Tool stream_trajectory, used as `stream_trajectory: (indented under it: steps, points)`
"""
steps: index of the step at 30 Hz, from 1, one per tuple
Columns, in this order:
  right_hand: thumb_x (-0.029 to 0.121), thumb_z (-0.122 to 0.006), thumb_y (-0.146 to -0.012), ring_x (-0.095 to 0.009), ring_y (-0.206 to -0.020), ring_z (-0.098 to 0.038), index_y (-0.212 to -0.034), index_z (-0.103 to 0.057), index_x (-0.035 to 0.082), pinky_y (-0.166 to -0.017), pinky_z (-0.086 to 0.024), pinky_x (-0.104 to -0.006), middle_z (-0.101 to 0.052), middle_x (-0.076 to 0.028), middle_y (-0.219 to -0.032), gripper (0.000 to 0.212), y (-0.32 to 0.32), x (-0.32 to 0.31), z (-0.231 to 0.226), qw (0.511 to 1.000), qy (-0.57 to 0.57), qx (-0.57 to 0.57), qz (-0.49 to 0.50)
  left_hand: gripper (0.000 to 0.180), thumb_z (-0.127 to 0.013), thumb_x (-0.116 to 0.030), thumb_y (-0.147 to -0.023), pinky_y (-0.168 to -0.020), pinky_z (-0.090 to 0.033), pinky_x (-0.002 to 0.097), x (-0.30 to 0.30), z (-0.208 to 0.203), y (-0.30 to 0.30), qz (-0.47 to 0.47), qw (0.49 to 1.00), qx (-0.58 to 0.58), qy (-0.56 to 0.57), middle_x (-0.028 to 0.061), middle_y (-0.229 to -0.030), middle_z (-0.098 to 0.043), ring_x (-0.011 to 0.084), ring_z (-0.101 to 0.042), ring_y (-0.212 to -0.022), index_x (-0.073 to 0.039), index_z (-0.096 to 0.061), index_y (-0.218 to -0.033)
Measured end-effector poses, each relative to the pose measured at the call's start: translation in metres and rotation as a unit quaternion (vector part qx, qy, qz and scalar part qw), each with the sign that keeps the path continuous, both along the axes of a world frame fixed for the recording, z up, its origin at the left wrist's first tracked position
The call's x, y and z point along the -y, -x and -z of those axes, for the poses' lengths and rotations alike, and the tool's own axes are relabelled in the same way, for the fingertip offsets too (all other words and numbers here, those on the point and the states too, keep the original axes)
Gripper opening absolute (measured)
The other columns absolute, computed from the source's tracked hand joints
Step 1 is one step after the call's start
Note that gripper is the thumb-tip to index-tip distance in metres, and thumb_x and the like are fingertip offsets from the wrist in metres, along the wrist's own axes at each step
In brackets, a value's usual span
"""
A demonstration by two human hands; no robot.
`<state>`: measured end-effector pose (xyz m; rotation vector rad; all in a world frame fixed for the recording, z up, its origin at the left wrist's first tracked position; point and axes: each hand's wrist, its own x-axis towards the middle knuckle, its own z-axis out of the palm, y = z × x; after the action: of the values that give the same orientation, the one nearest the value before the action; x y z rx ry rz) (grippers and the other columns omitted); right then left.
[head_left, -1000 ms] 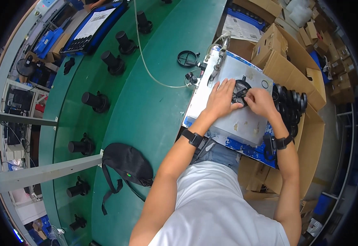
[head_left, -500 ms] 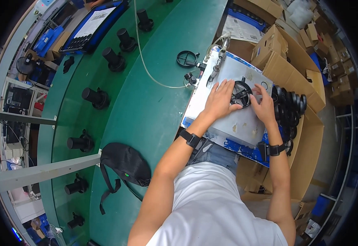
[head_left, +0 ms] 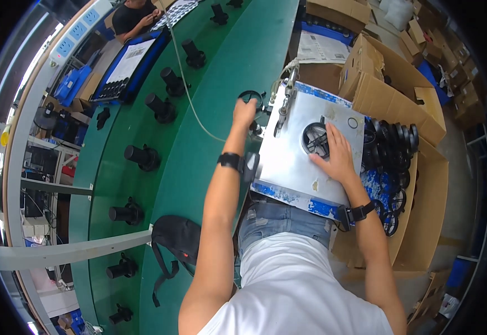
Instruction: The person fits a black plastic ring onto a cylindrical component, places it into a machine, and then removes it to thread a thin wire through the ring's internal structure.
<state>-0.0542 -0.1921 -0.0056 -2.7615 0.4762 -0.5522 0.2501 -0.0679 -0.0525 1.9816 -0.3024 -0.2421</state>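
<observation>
Wheel (head_left: 316,139) is touched by the right hand (head_left: 339,158), fingers straight, thumb spread; ring (head_left: 249,92) is met by the left hand (head_left: 244,113) — pinch cannot be told.

No legible txt or nos., just tiny blurry print on white sheet (head_left: 130,59), upper L

The work plate (head_left: 283,159) is presenting a smooth, softly reflecting metal face with small worn patches, while its edging (head_left: 321,209) is displaying blue paint flaking to a pale, rough ground, and the metal fitting (head_left: 284,107) is gleaming. The spoked ring (head_left: 314,141) is showing smooth black plastic with a slight sheen; the heaped rings (head_left: 391,146) are appearing similar, though their finish is proving hard to judge in shadow. The green benchtop (head_left: 185,178) is looking smooth and satiny, the bag (head_left: 179,239) matt cloth, and the carton (head_left: 430,204) plain brown cardboard.
</observation>
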Motion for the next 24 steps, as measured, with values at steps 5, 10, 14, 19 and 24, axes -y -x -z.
stream_trajectory:
  steps: [5, 10, 14, 19, 24]
  points:
    - [0.052, -0.067, -0.079, -0.036, -0.136, -0.036, -0.148, -0.030, 0.000, -0.111, -0.027, -0.0447, -0.037, -0.020, -0.148, 0.094, 0.011, -0.001, -0.003, 0.999, -0.014, -0.021, 0.036, 0.062, -0.062, -0.042, -0.085, -0.083, -0.050, 0.0454, 0.038, -0.003, -0.014, 0.023, 0.949, -0.309, 0.063, 0.0270, -0.102, -0.061, 0.0357, -0.061, -0.097, 0.008, -0.052, -0.121]
    - [0.050, -0.066, -0.080, -0.036, -0.136, -0.035, -0.148, -0.030, 0.002, -0.112, -0.025, -0.0455, -0.037, -0.020, -0.148, 0.091, -0.007, -0.014, -0.006, 0.999, -0.039, 0.000, -0.017, 0.041, -0.062, -0.033, -0.086, -0.070, -0.049, 0.0435, -0.024, 0.006, -0.051, 0.006, 0.999, -0.029, 0.041, 0.0152, -0.097, -0.066, 0.0259, -0.061, -0.085, 0.004, -0.061, -0.105]
    - [0.028, -0.069, -0.083, -0.039, -0.119, -0.051, -0.136, -0.050, 0.001, -0.103, -0.039, -0.0409, -0.055, -0.022, -0.128, 0.063, 0.018, 0.030, 0.001, 0.993, -0.102, 0.057, 0.007, 0.015, -0.056, -0.008, -0.089, -0.060, -0.049, 0.0295, -0.009, -0.076, 0.081, 0.123, 0.956, 0.209, 0.167, 0.0107, -0.084, -0.071, 0.0155, -0.061, -0.063, -0.002, -0.068, -0.096]
    - [0.024, -0.077, -0.074, -0.035, -0.094, -0.066, -0.103, -0.067, 0.002, -0.083, -0.054, -0.0421, -0.067, -0.017, -0.107, 0.038, -0.036, 0.027, -0.051, 0.979, 0.016, -0.178, 0.100, 0.026, -0.067, -0.027, -0.082, -0.060, -0.054, 0.0398, -0.020, -0.088, 0.180, 0.415, 0.818, 0.397, -0.039, 0.0069, -0.098, -0.063, 0.0296, -0.066, -0.069, -0.008, -0.064, -0.099]
    - [0.028, -0.072, -0.075, -0.032, -0.100, -0.067, -0.102, -0.071, 0.005, -0.083, -0.055, -0.0401, -0.069, -0.016, -0.107, 0.036, -0.061, 0.031, -0.063, 0.909, 0.038, -0.396, 0.122, 0.031, -0.068, -0.035, -0.082, -0.060, -0.054, 0.0435, 0.003, -0.050, 0.169, 0.479, 0.770, 0.389, -0.166, 0.0087, -0.094, -0.063, 0.0296, -0.067, -0.068, -0.007, -0.062, -0.095]
